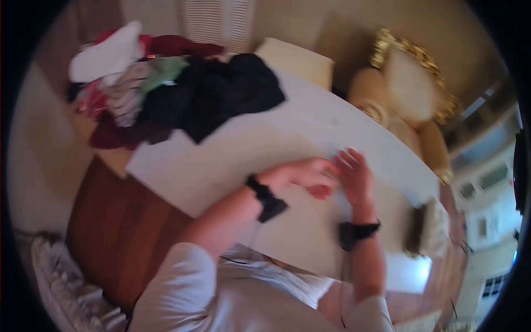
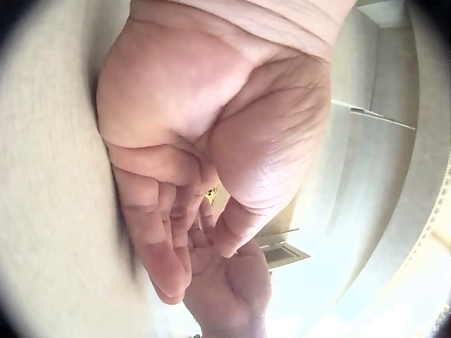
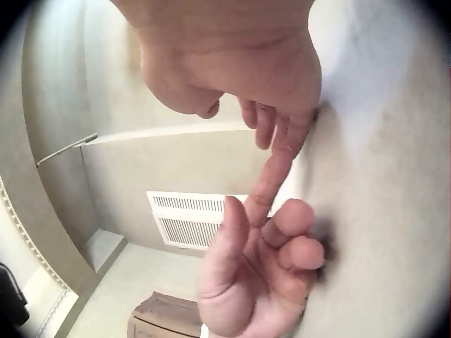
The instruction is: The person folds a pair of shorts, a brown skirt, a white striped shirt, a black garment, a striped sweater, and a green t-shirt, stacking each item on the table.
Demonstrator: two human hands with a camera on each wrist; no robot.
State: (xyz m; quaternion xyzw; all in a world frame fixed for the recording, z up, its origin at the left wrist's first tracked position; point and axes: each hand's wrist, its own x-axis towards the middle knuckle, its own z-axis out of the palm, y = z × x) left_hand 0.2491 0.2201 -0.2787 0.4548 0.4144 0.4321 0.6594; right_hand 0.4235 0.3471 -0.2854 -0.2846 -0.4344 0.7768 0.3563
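Both hands meet above the white table (image 1: 265, 130), near its middle, and neither one holds anything. My left hand (image 1: 310, 174) reaches across from the left, its fingers loosely bent and its index finger extended in the right wrist view. Beside it, my right hand (image 1: 355, 177) is raised with relaxed fingers. The left fingertips overlap the right hand's fingers in the head view. In the left wrist view, the left palm (image 2: 211, 105) fills the top and the right hand (image 2: 229, 289) shows beyond the fingertips. Each wrist wears a black strap with a camera.
A heap of clothes lies at the table's far left, with a black garment (image 1: 221, 94), a white one (image 1: 108, 58) and a green one (image 1: 166, 72). Behind the table stand a cream box (image 1: 296, 61) and a gold-framed armchair (image 1: 409, 83). Another chair (image 1: 434, 227) is at the right edge.
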